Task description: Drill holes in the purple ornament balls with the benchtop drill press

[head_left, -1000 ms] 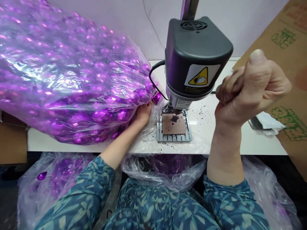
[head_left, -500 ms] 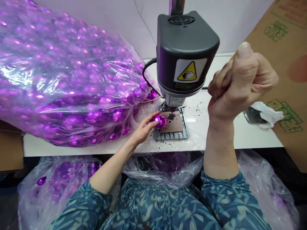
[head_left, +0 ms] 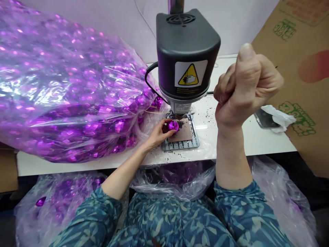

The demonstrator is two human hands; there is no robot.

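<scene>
My left hand [head_left: 158, 134] pinches a small faceted purple bauble [head_left: 173, 126] and holds it on the brown pad of the drill press table [head_left: 189, 142], just under the spindle. The grey drill press head [head_left: 186, 56] with a yellow warning sticker stands above it. My right hand [head_left: 245, 91] is raised in a fist around the press's thin lever handle [head_left: 210, 92], thumb up, to the right of the head. A big clear plastic bag full of purple baubles [head_left: 64, 89] lies on the white table [head_left: 257, 137] at the left, touching my left hand's side.
A large cardboard box [head_left: 300, 68] leans at the right. A phone under a white tissue [head_left: 279, 116] lies by it. Dark drilling chips are scattered around the press. Clear bags holding purple baubles [head_left: 59, 195] hang below the table edge, over my lap.
My left hand came out of the big bag with one purple bauble and moved it right onto the pad under the drill. The right fist stays on the lever.
</scene>
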